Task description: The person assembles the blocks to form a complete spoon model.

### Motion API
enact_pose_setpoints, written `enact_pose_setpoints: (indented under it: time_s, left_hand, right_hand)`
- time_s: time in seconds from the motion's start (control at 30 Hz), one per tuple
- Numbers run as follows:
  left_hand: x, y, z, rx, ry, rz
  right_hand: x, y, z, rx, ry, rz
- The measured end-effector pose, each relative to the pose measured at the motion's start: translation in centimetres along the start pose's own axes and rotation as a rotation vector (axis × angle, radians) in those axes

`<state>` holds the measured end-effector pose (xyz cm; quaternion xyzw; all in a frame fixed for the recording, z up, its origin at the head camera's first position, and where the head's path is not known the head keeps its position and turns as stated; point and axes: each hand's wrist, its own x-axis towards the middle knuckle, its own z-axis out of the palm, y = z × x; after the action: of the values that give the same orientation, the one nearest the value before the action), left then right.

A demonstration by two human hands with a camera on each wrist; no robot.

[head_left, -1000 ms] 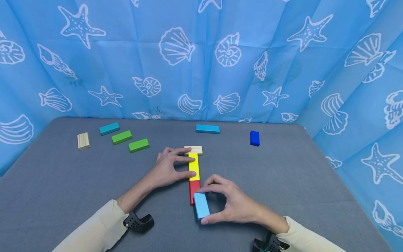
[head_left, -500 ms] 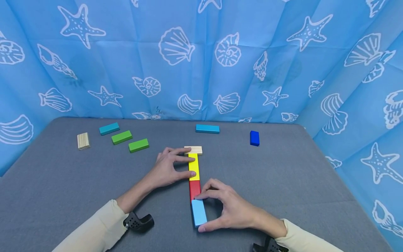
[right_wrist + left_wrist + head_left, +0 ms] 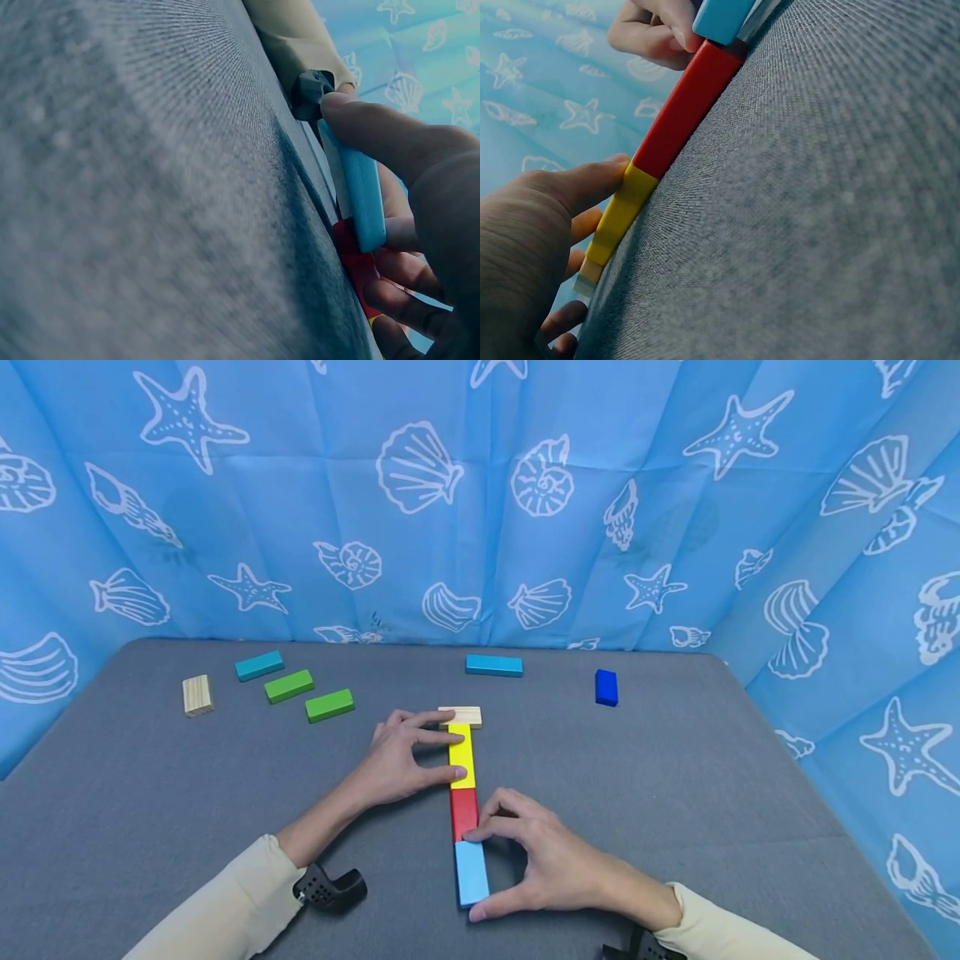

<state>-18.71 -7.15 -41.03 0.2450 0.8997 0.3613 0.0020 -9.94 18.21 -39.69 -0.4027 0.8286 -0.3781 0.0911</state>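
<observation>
A light blue block [image 3: 472, 873] lines up with the near end of a red block [image 3: 464, 814]. My right hand [image 3: 551, 864] pinches it end to end, thumb at the near end and fingertips by the red block. In the right wrist view the light blue block [image 3: 364, 195] looks slightly raised; whether it touches the table I cannot tell. Beyond the red one lies a yellow block [image 3: 462, 752], then a crosswise plain wood block [image 3: 470, 717]. My left hand [image 3: 405, 760] rests thumb and finger on the yellow block, another finger on the wood one.
On the grey-covered table [image 3: 675, 793], two green blocks [image 3: 330, 705], a teal block [image 3: 259, 666] and a wood block [image 3: 198, 695] lie far left. Another teal block [image 3: 494, 666] lies at the back, a dark blue block [image 3: 607, 688] farther right. A blue curtain [image 3: 480, 502] hangs behind.
My right hand has brought the light blue block toward me and turned it straighter, from overlapping the red block to its near end. The left hand stays put.
</observation>
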Motion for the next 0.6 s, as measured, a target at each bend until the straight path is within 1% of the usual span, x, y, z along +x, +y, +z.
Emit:
enact_pose_setpoints:
  time_s: [0.27, 0.4, 0.6]
  left_hand:
    - [0.04, 0.07, -0.07, 0.004, -0.007, -0.009]
    - [0.03, 0.07, -0.08, 0.009, -0.009, -0.012]
    - [0.01, 0.11, -0.06, 0.005, -0.011, -0.013]
  right_hand:
    - [-0.05, -0.19, 0.15, -0.058, 0.029, -0.015]
    - [-0.07, -0.19, 0.25, -0.103, 0.047, -0.039]
    - [-0.08, -0.16, 0.31, -0.149, 0.054, -0.057]
